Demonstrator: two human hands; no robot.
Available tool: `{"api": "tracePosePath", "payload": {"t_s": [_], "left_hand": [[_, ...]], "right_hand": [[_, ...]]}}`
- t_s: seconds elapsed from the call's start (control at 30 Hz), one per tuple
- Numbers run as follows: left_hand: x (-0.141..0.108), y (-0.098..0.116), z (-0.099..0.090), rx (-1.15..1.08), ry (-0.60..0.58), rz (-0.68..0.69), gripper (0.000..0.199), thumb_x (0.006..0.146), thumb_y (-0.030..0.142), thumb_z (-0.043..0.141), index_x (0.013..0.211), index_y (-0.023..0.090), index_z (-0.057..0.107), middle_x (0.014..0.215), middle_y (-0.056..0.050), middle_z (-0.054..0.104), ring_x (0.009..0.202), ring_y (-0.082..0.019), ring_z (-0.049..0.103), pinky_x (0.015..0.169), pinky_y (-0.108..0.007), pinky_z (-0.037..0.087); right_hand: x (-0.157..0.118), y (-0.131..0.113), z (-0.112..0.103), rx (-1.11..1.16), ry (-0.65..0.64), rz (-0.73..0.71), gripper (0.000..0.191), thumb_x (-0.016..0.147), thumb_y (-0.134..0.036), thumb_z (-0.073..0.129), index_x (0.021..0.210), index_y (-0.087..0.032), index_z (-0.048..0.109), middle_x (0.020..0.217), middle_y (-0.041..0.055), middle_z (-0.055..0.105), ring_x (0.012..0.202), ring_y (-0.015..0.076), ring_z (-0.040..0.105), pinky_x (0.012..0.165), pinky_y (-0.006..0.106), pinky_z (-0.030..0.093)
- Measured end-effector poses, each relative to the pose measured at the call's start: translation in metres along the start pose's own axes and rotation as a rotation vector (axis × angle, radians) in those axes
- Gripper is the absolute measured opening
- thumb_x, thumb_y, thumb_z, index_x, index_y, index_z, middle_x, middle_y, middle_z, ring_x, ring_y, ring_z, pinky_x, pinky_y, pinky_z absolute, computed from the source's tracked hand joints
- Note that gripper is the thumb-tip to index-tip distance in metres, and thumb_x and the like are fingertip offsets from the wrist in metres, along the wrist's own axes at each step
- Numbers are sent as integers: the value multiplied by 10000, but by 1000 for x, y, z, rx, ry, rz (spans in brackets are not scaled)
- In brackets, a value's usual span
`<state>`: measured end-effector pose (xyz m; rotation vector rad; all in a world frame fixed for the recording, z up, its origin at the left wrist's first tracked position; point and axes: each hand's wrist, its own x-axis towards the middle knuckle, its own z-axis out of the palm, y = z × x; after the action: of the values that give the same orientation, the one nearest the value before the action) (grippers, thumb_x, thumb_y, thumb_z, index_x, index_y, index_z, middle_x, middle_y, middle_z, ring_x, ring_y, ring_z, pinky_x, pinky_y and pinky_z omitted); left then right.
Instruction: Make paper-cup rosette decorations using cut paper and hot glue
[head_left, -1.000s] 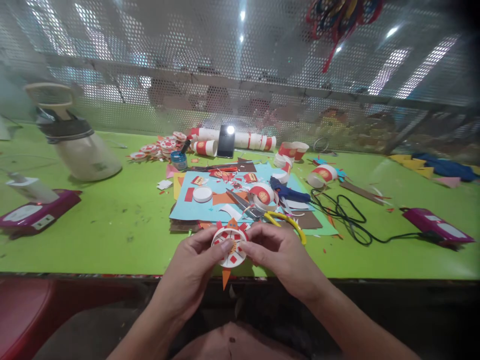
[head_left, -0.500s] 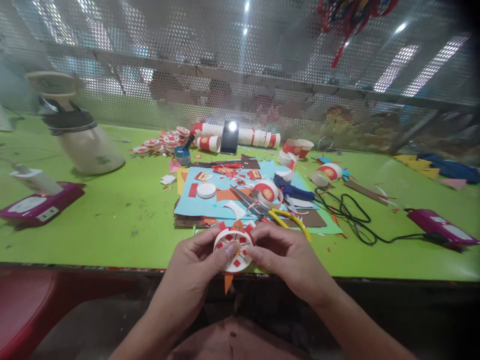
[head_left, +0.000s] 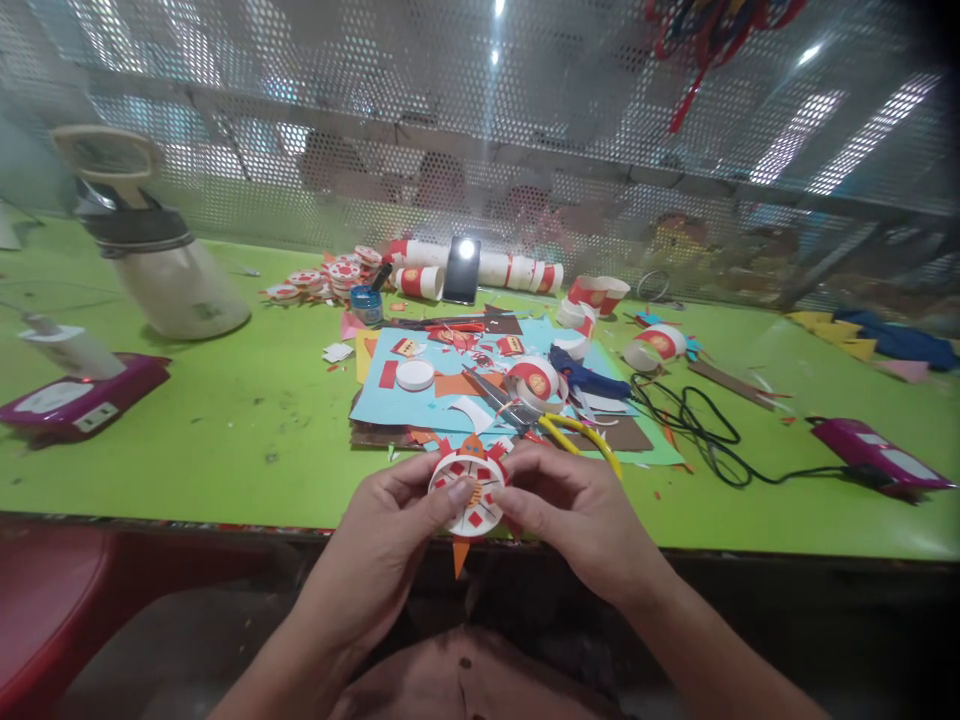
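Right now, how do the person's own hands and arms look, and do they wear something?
The left hand and right hand are bare, without gloves. No ring shows on the visible fingers, though some are hidden. The left forearm and right forearm show no sleeve, watch or bracelet. Below them is a dull pink top with a dark button.

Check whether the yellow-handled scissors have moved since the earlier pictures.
No. Judged against the light-blue paper and the phone, the scissors keep the same place and angle, shifted neither way; only the whole view slides slightly with the head camera.
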<state>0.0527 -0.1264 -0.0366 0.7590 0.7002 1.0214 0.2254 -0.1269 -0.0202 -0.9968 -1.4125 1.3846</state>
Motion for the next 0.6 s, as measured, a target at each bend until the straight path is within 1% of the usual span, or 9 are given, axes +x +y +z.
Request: {"api": "tracePosePath", "payload": {"t_s": [0.1,0.27,0.47,0.6], "left_hand": [[0,0,0,6,-1,5,217,795,197,708,1006,193,758,967,-70,744,912,-215,651,846,-309,487],[0,0,1,10,12,-2,227,775,209,729,999,186,761,964,-74,746,912,-222,655,840,-312,494],[3,0,1,-21,11,-18,197,770,199,732,962,176,768,923,-66,753,846,-189,667,782,-264,503],[6,1,2,-46,-3,-24,179,786,187,715,956,159,765,875,-59,756,773,-154,668,755,-236,507]], "right_hand": [[0,1,0,-1,5,10,139,780,-319,742,824,-190,713,812,18,661,755,146,591,697,260,495],[0,1,1,23,9,41,138,772,-318,748,814,-193,708,760,0,637,645,112,546,569,226,457],[3,2,1,21,24,55,158,770,-318,747,780,-169,694,724,-8,628,610,95,529,554,219,446],[5,9,-3,22,41,66,198,771,-357,747,787,-170,684,711,-9,627,613,100,531,546,222,440]]}}
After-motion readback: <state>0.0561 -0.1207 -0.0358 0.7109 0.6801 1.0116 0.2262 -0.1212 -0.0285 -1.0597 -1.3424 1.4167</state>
